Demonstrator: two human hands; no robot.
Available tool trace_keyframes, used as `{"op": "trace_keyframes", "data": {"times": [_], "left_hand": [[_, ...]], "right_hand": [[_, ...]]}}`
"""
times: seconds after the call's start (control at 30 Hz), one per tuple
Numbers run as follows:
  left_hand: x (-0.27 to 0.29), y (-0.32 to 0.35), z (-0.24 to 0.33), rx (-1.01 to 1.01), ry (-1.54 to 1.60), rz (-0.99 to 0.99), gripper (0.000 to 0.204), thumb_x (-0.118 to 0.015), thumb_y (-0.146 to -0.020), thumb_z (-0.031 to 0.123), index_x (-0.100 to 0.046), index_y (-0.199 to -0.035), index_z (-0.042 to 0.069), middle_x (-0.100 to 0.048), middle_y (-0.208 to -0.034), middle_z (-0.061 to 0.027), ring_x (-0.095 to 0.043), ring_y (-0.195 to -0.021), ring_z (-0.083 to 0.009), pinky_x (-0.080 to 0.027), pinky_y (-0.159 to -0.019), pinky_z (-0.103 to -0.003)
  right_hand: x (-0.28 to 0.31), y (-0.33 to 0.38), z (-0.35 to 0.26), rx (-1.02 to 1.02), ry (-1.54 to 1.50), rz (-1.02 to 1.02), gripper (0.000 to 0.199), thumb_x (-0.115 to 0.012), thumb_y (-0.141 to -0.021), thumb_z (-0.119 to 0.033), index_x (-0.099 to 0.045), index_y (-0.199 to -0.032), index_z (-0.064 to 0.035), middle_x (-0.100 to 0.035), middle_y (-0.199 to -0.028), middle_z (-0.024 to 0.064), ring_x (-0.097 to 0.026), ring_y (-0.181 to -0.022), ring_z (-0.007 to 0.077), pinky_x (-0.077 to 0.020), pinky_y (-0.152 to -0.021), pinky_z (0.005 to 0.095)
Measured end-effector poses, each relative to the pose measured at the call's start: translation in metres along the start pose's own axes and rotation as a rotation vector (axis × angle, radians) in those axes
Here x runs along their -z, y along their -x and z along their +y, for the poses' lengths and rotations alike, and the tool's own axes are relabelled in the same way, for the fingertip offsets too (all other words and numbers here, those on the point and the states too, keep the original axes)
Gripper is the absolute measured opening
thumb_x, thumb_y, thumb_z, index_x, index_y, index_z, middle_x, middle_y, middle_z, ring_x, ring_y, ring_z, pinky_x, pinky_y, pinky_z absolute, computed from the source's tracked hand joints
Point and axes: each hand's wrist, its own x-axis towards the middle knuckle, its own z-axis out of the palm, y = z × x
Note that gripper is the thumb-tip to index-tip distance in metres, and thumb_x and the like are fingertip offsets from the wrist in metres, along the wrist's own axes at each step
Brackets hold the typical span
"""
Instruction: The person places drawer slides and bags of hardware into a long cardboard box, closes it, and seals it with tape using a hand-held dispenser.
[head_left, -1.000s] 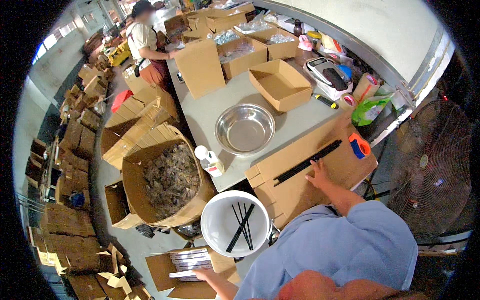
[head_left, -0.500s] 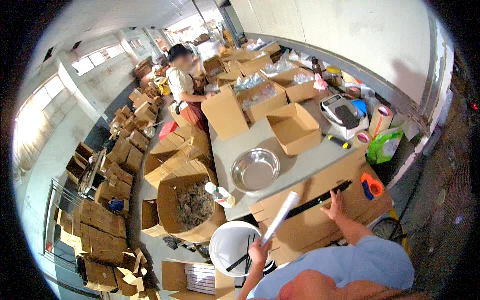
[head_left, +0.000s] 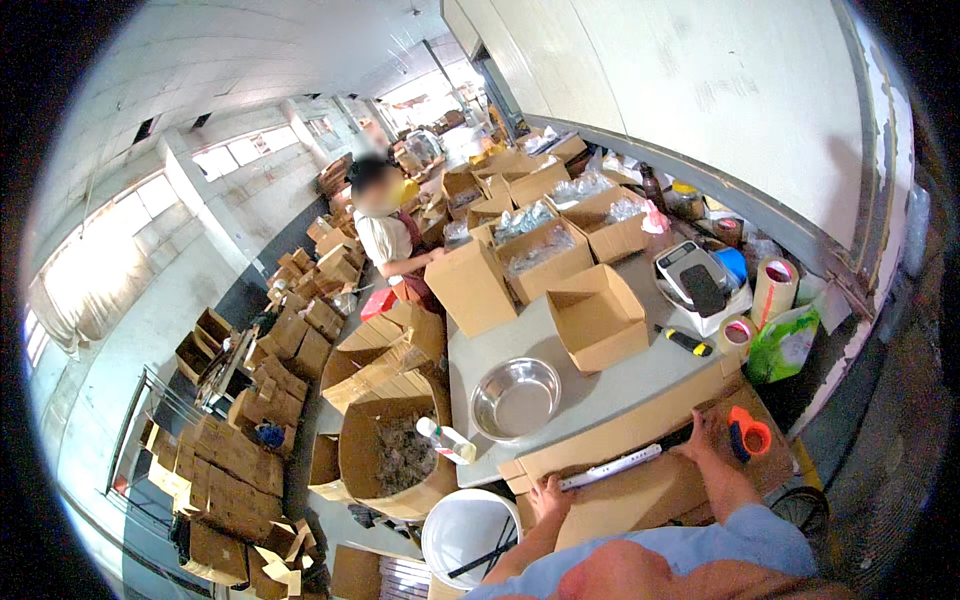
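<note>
A long white strip [head_left: 625, 465] with small dark marks lies on the flattened cardboard [head_left: 600, 505] in front of me, along a dark strip [head_left: 676, 438] that shows at its right end. My left hand [head_left: 549, 498] is closed at the white strip's left end. Beyond its other end, my right hand [head_left: 697, 442] rests with fingers apart, touching the dark strip. An orange tape ring with a dark blue part [head_left: 750, 435] sits just right of that hand. Below left, a white bucket [head_left: 445, 530] holds several thin black strips [head_left: 485, 556].
A steel bowl [head_left: 515, 398], an open carton [head_left: 597, 318], a yellow-black cutter [head_left: 684, 341], a scale [head_left: 695, 278] and tape rolls [head_left: 775, 285] stand on the grey table. A co-worker [head_left: 385, 235] stands beyond, at the left side. A box of white strips [head_left: 402, 580] sits below.
The white strip, raised and tilted in my left hand before, now lies down on the cardboard over the dark strip. My right hand has shifted slightly right. The view has tilted.
</note>
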Motion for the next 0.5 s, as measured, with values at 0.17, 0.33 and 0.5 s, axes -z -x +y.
{"op": "trace_keyframes", "data": {"times": [0.17, 0.33, 0.5], "left_hand": [[-0.030, -0.005, -0.042, -0.101, 0.367, 0.208, 0.062, -0.074, -0.061, 0.015, -0.049, -0.117, 0.010, -0.044, -0.117, -0.0220, -0.041, -0.111, -0.0400, -0.036, -0.097, -0.046], [-0.039, -0.002, -0.045, -0.025, 0.465, 0.220, 0.058, -0.070, -0.060, 0.009, -0.049, -0.114, 0.006, -0.045, -0.114, -0.0232, -0.043, -0.108, -0.0404, -0.038, -0.096, -0.045], [-0.034, -0.007, -0.041, 0.018, 0.476, 0.256, 0.053, -0.068, -0.061, 0.004, -0.050, -0.111, 0.003, -0.047, -0.110, -0.0231, -0.046, -0.105, -0.0401, -0.040, -0.092, -0.044]], "right_hand": [[-0.017, -0.003, 0.009, 0.119, -0.117, 0.089, 0.102, -0.088, -0.044, -0.034, -0.035, -0.128, -0.0126, -0.018, -0.142, 0.0282, -0.019, -0.131, 0.0435, -0.0222, -0.106, 0.0517], [-0.040, 0.003, 0.007, 0.132, -0.114, 0.098, 0.078, -0.083, -0.049, -0.026, -0.042, -0.113, -0.0092, -0.024, -0.139, 0.0294, -0.025, -0.127, 0.0460, -0.0243, -0.105, 0.0519], [-0.028, 0.005, -0.017, 0.175, 0.126, 0.060, 0.071, -0.078, -0.052, -0.020, -0.043, -0.112, -0.0086, -0.042, -0.119, 0.0291, -0.038, -0.113, 0.0460, -0.0347, -0.093, 0.0525]]}}
